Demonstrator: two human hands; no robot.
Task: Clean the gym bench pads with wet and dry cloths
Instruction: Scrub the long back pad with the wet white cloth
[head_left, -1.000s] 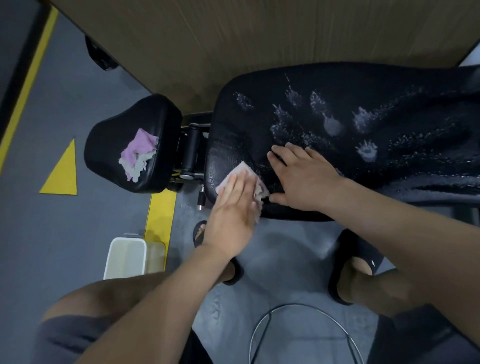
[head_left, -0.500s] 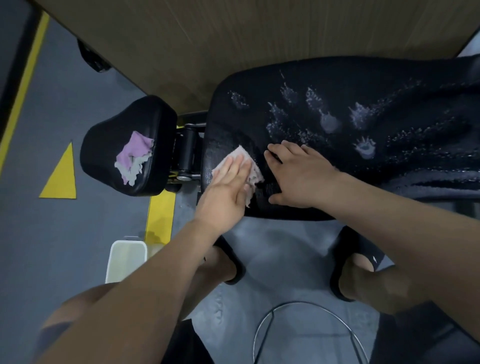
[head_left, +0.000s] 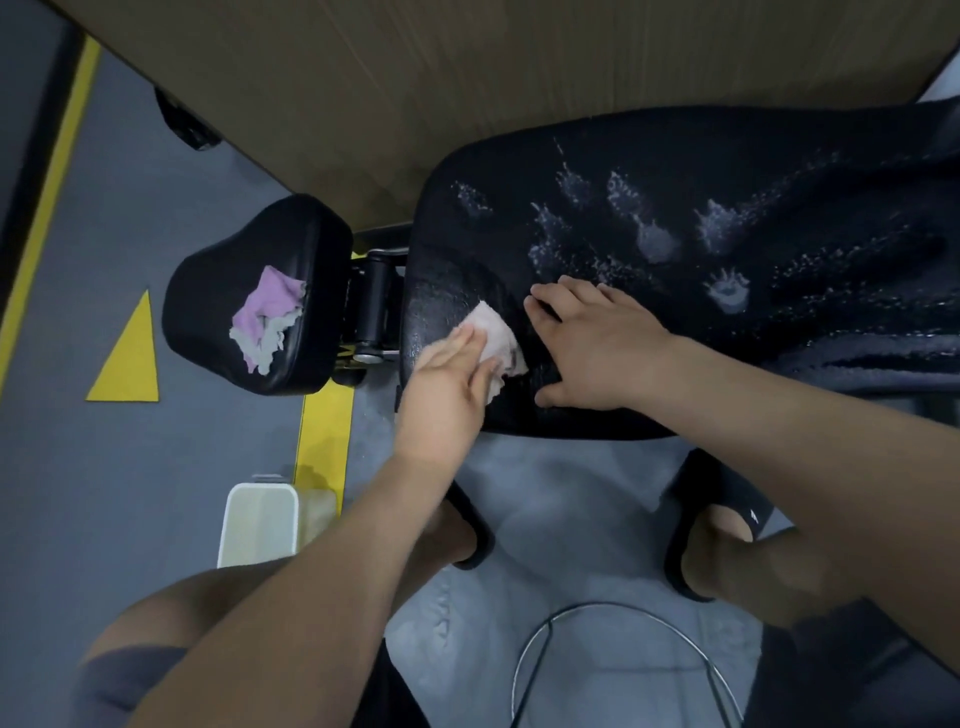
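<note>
Pressing on what, that left hand (head_left: 441, 395)? asks the first.

On a pale cloth (head_left: 496, 338), says the second. Its fingers lie straight and close together, flat over the cloth, which sits on the long pad (head_left: 675, 171) at the pad's left end, near its front edge.

And the right hand (head_left: 597, 348)?

Palm down on the pad too, fingers spread, holding nothing, just right of the cloth.

Is the pad wet?

Pale splashes (head_left: 654, 241) dot the pad's middle, beyond the right hand, and fine droplets trail toward its right end.

What sits left of the pad?

A small pad (head_left: 208, 291), joined to it by a black hinge (head_left: 371, 312). A crumpled pink and white rag (head_left: 267, 317) lies on it, well apart from both hands.

And in front of the pad?

Grey floor (head_left: 571, 493). Off the pad's left corner stands a white bin (head_left: 260, 525), beside a yellow stripe (head_left: 324, 436); a yellow triangle (head_left: 130, 358) lies farther left. Below the pad's front edge are two feet, a left slipper (head_left: 472, 530) and a right slipper (head_left: 727, 493), both black.

Any writing?

Only a small white mark (head_left: 753, 516) on the right slipper, too small to read. Behind the pad stands a wood panel (head_left: 415, 78).
</note>
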